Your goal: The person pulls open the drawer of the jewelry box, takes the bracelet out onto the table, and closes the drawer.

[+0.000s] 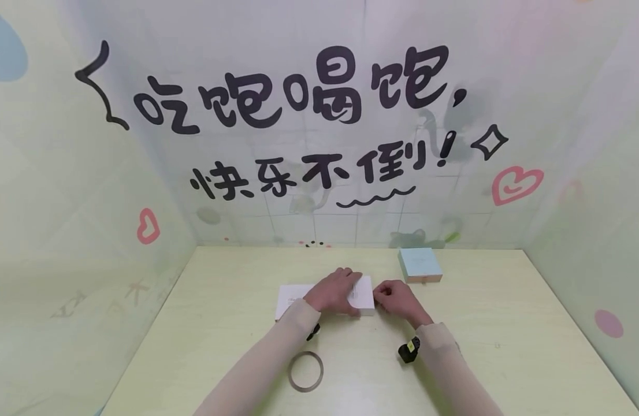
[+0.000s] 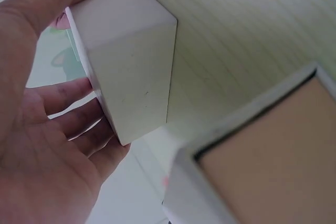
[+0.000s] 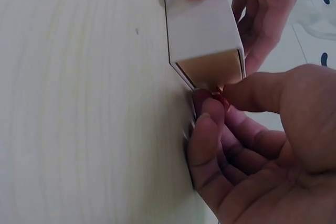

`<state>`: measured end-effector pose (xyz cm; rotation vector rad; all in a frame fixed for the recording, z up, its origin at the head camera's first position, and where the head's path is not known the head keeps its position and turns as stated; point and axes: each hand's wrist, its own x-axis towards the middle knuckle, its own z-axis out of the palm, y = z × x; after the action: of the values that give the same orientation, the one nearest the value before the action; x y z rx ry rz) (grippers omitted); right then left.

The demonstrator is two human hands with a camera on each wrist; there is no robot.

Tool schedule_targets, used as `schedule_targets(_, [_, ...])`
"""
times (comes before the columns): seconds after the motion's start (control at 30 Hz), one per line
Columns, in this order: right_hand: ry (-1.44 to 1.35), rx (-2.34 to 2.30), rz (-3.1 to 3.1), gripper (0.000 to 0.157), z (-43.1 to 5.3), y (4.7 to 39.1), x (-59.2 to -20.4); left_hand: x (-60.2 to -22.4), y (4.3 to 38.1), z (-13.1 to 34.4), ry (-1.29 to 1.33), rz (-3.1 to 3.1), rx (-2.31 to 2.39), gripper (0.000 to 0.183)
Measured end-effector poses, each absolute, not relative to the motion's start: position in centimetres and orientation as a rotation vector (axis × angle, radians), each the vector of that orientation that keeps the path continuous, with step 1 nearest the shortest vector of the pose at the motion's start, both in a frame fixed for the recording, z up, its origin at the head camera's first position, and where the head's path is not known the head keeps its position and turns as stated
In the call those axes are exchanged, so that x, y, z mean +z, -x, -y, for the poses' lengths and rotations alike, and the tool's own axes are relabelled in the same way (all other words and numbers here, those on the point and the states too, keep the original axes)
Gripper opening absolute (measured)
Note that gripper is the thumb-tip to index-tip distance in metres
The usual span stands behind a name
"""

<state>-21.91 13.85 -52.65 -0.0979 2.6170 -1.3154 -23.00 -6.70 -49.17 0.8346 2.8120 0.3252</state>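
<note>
My left hand [image 1: 335, 293] grips a white box [image 1: 365, 296] lying on the table, thumb along the near side and fingers on the far side. At the box's right end, my right hand [image 1: 401, 299] pinches a small red tab, perhaps a ribbon [image 3: 224, 99], between thumb and fingers. The tab sits by the tan inner end [image 3: 210, 70] of the box, framed by its white sleeve. A second white box [image 1: 287, 297] lies to the left, partly hidden by the left hand and sleeve. In the left wrist view its tan end [image 2: 278, 150] faces the held box.
A light blue box [image 1: 421, 263] stands at the back right of the pale wooden table [image 1: 506, 346]. A brown ring [image 1: 322, 371], like a roll of tape, lies near the front between the forearms. A printed curtain [image 1: 319, 138] rises behind and at both sides.
</note>
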Motion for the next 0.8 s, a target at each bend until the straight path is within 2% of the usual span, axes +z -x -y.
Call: schedule_targets(0.8, [0.029, -1.303, -2.797, 0.009, -13.1, 21.2, -53.9, -49.5, 23.2, 6.7, -0.764, -2.812, 0.43, 0.093])
